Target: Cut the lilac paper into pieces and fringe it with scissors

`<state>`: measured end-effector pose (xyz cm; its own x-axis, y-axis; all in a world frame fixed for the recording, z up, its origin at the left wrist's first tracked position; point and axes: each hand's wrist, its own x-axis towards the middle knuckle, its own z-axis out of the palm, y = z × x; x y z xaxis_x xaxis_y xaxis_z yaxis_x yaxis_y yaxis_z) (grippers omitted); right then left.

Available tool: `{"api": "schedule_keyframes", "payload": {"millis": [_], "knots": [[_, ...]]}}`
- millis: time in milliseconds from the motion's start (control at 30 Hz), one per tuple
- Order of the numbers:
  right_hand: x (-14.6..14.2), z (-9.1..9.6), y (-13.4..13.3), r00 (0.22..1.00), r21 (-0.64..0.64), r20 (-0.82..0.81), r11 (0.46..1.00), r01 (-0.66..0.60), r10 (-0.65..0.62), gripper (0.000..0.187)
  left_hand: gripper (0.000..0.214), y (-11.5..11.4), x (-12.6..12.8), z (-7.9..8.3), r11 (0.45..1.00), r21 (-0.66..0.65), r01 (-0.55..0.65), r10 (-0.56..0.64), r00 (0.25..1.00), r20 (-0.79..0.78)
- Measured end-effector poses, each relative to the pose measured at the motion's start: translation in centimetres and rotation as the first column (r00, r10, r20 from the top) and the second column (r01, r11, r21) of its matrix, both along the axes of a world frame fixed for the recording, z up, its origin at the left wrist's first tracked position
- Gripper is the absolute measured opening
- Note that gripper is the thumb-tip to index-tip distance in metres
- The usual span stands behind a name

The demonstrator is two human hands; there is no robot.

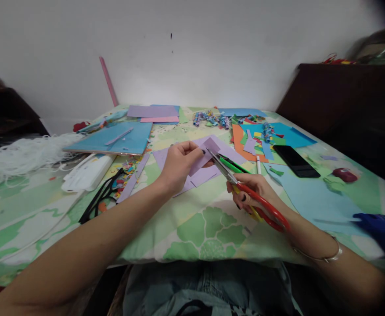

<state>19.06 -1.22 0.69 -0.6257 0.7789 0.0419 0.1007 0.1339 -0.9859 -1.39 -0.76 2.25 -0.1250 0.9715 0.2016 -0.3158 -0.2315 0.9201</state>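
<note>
My left hand (178, 164) pinches a small piece of purple paper (212, 144) over the middle of the table. In my right hand (256, 186) is a pair of scissors (267, 204) with a red handle loop and a yellow part under it. The blade tips reach the right edge of the held paper; whether they are cutting into it I cannot tell. Beneath both hands lie a larger purple sheet (235, 151) and a cut purple piece (203, 176). A green and black tool (235, 164) rests on the sheet, partly hidden behind the scissors.
A phone (296, 161), a white pen (258, 165) and light blue paper (320, 199) lie right. Left are a blue folder (113, 138), a white device (88, 173), black straps (102, 197) and tangled white cord (27, 153). Curled paper strips (212, 117) sit near the wall.
</note>
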Motion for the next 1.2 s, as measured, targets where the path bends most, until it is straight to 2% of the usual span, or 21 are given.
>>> {"api": "schedule_keyframes", "payload": {"millis": [467,667,1200], "knots": [[0.04,0.07,-0.26,0.996,-0.022,0.051,0.997,0.072,-0.071,0.038,0.011,-0.06,-0.02,0.12,1.0,-0.027,-0.017,0.016,0.999,-0.028],[0.09,-0.03,-0.16,0.999,-0.012,0.013,0.999,0.038,-0.038,0.039,0.013,-0.08,-0.04,0.09,1.0,-0.026,-0.012,0.011,0.999,-0.03],[0.24,-0.29,-0.14,0.995,0.003,0.066,0.997,0.078,-0.078,0.028,0.012,0.01,-0.12,0.0,1.0,-0.005,-0.002,0.002,1.0,-0.019]]}}
